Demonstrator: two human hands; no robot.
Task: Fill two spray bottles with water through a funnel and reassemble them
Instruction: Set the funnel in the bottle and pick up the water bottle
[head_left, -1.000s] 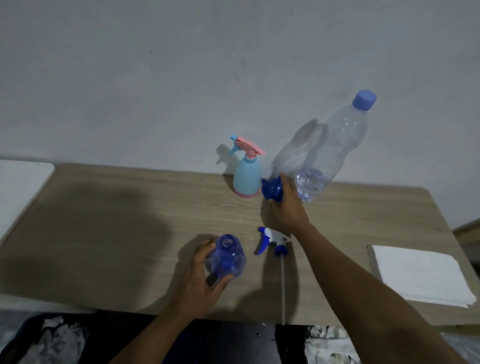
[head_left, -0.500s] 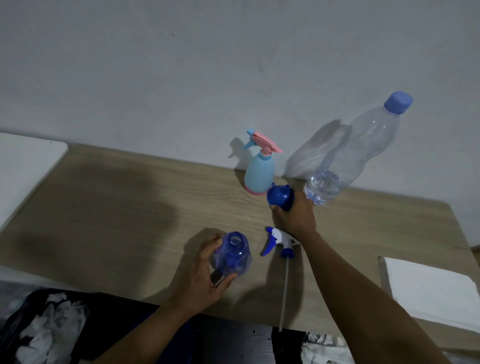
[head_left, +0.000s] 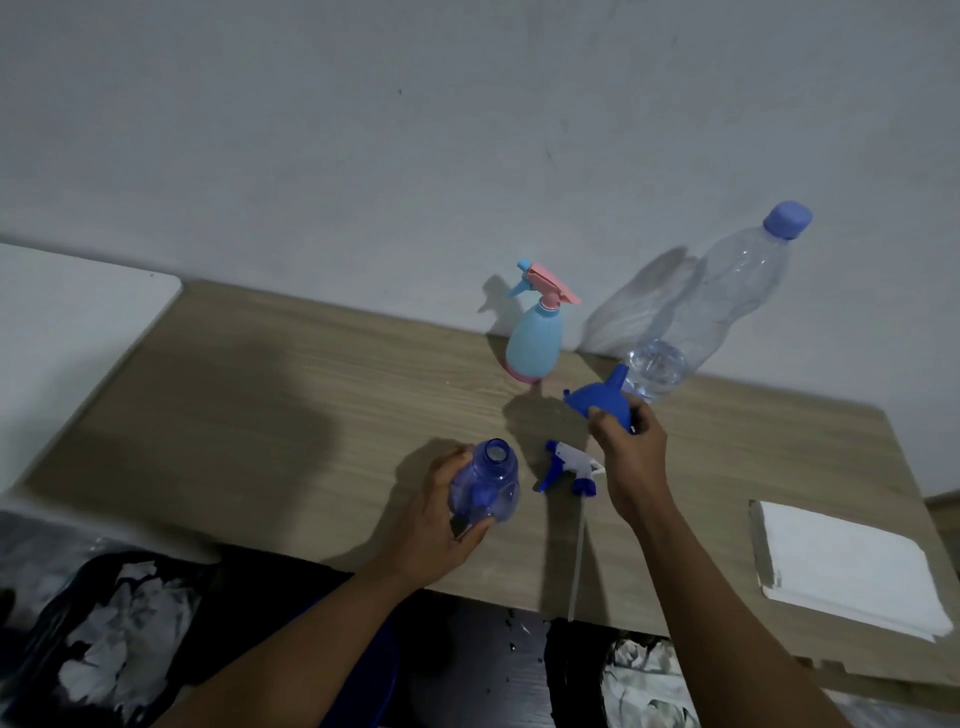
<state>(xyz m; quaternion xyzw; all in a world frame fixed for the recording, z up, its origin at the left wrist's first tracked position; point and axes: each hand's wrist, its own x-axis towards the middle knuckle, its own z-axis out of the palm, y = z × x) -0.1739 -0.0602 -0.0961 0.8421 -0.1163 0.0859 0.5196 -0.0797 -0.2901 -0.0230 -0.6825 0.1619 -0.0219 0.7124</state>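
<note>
My left hand (head_left: 439, 525) grips a clear blue spray bottle (head_left: 488, 480) with its neck open, upright near the table's front edge. My right hand (head_left: 631, 457) holds a blue funnel (head_left: 602, 397) lifted off the table, its spout pointing up and back. The bottle's blue and white spray head (head_left: 569, 467) lies on the table between my hands, its thin tube running toward me. A light blue spray bottle with a pink trigger (head_left: 535, 343) stands at the wall, assembled. A large clear water bottle (head_left: 711, 312) with a blue cap stands behind the funnel, holding a little water.
The wooden table (head_left: 291, 415) meets a grey wall. A folded white cloth (head_left: 847, 566) lies at the front right. A white surface (head_left: 67, 332) adjoins the table on the left. Dark bags with white scraps (head_left: 114, 639) sit below the front edge.
My right hand has lifted the funnel off the table and drawn it back toward me, tipping it. My left hand keeps its grip on the open blue bottle.
</note>
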